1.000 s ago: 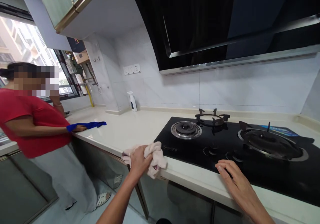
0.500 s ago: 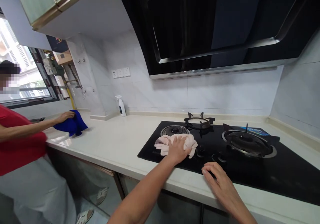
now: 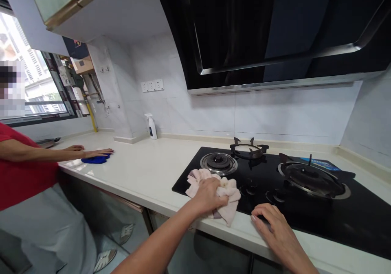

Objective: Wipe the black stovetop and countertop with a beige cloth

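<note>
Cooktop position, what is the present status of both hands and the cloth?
Left hand grasping pale cloth across front edge of cooktop. Right hand empty, at that edge. Control knobs close to cloth's right.

Left forearm point(image 3: 161, 240): was bare and slanted from near left toward far right.
Left hand point(image 3: 208, 196): was palm down, fingers point(image 3: 211, 183) bent in a grip, thumb point(image 3: 222, 201) on its right side.
Right wrist point(image 3: 297, 256): was bare, angled from near right toward far left.
Right hand point(image 3: 275, 230): was loosely curved, a gap showing between right thumb point(image 3: 259, 224) and forefinger.
Spacing: the hands were apart, the left one farther.
</note>
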{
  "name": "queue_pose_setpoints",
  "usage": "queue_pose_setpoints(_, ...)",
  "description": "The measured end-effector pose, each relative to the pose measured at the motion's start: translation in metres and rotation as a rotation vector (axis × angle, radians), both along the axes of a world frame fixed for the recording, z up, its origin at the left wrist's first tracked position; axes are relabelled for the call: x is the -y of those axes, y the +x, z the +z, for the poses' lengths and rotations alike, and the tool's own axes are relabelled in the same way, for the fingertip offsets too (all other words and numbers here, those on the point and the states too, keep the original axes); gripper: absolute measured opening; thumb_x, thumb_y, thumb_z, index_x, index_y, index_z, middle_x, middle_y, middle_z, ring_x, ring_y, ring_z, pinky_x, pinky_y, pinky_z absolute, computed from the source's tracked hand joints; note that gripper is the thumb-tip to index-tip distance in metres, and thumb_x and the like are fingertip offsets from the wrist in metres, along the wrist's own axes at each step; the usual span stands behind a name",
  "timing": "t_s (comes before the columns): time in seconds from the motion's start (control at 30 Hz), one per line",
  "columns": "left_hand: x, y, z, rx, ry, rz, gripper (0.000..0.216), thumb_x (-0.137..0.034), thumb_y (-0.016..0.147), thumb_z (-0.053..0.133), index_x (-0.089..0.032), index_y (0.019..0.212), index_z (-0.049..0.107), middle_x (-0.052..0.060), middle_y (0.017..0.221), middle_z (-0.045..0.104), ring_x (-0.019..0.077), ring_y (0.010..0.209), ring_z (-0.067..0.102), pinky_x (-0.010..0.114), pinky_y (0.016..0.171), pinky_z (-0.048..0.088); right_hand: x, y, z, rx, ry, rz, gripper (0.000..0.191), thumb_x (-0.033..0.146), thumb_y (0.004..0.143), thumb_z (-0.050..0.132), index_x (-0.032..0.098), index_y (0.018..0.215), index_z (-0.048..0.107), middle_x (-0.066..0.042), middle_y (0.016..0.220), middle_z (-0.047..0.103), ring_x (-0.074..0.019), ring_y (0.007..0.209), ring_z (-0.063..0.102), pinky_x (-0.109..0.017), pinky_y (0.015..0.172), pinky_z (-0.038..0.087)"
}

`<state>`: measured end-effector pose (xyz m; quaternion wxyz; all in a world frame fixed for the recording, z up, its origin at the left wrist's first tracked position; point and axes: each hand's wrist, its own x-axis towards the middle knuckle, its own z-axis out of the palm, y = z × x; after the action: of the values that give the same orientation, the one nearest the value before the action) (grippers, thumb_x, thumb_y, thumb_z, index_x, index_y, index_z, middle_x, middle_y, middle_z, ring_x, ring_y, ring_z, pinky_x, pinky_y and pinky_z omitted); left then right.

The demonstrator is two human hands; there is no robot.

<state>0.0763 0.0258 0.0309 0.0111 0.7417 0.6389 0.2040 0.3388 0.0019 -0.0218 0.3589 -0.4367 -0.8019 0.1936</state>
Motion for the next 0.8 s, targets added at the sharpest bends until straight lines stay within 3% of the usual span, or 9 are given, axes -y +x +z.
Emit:
queue_pose_setpoints(0.1,-0.005,-0.052,0.002,-0.014,0.006,0.181,0.05,-0.047,0.08,0.069,-0.028,0.125,0.065,0.011,0.159,0.047,0.0405,0.151,0.034,0.064,0.124,0.021,-0.003,0.001,-0.003,0.021,0.008,-0.004,0.035,0.06,0.099,0.048,0.032,0.096,0.07,-0.006,0.113,0.069,-0.0269,0.109,0.062,-0.041,0.085,0.052)
queue_pose_setpoints(0.17,-0.02,-0.086,0.006,-0.01,-0.031,0.319,0.062,-0.057,0.081,0.066,-0.031,0.138,0.059,0.014,0.168,0.033,0.0495,0.156,0.018,0.075,0.12,0.014,-0.004,0.001,-0.003,0.029,0.012,-0.005,0.035,0.059,0.099,0.047,0.032,0.096,0.07,-0.006,0.112,0.069,-0.027,0.109,0.062,-0.042,0.086,0.052)
queue_pose_setpoints(0.27,-0.046,-0.119,0.011,0.009,-0.109,0.477,0.075,-0.072,0.084,0.055,-0.034,0.149,0.049,0.018,0.164,0.039,0.0564,0.153,0.021,0.083,0.113,0.016,-0.001,-0.002,0.0,0.034,0.019,-0.005,0.035,0.057,0.1,0.046,0.031,0.094,0.069,-0.006,0.11,0.069,-0.0261,0.107,0.062,-0.043,0.091,0.05)
queue_pose_setpoints(0.33,-0.057,-0.126,0.013,0.01,-0.137,0.522,0.077,-0.075,0.086,0.048,-0.035,0.152,0.047,0.018,0.16,0.045,0.0567,0.151,0.027,0.084,0.111,0.018,0.002,-0.004,0.002,0.02,0.03,-0.024,0.036,0.057,0.101,0.045,0.03,0.092,0.069,-0.005,0.108,0.069,-0.0252,0.106,0.062,-0.043,0.092,0.049)
queue_pose_setpoints(0.47,-0.048,-0.118,0.01,-0.031,-0.116,0.489,0.071,-0.066,0.09,0.048,-0.032,0.152,0.047,0.017,0.156,0.05,0.0503,0.147,0.037,0.077,0.115,0.022,0.005,-0.007,0.004,0.006,0.046,-0.043,0.037,0.057,0.101,0.045,0.03,0.092,0.068,-0.005,0.108,0.068,-0.0248,0.105,0.062,-0.043,0.091,0.05)
queue_pose_setpoints(0.63,-0.001,-0.092,0.002,-0.1,-0.027,0.354,0.057,-0.052,0.09,0.054,-0.034,0.145,0.056,0.012,0.159,0.049,0.0419,0.149,0.037,0.07,0.119,0.025,0.0,-0.003,-0.003,-0.043,0.017,-0.039,0.039,0.061,0.099,0.047,0.03,0.095,0.069,-0.007,0.113,0.067,-0.0267,0.109,0.061,-0.042,0.087,0.052)
queue_pose_setpoints(0.8,0.037,-0.032,-0.017,-0.12,0.049,0.166,0.056,-0.051,0.086,0.063,-0.035,0.139,0.06,0.008,0.158,0.051,0.0389,0.147,0.04,0.068,0.121,0.023,-0.004,-0.008,-0.006,-0.146,0.038,-0.131,0.04,0.061,0.097,0.047,0.029,0.099,0.07,-0.009,0.123,0.063,-0.0288,0.118,0.058,-0.043,0.088,0.053)
